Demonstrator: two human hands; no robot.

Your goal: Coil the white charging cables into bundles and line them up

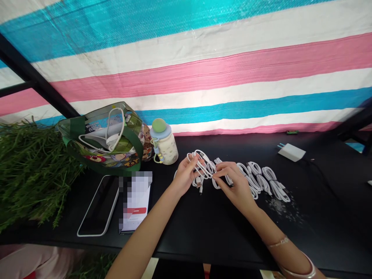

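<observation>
My left hand is closed around a coiled white cable, held just above the black table. My right hand pinches the middle of the same coil from the right side. To the right of my hands, several more bundled white cables lie in a row on the table.
A transparent cartoon-print bag and a small cream bottle with a green lid stand at the back left. A white-edged tablet and a phone lie near the front edge. Green grass is at far left, a white charger at back right.
</observation>
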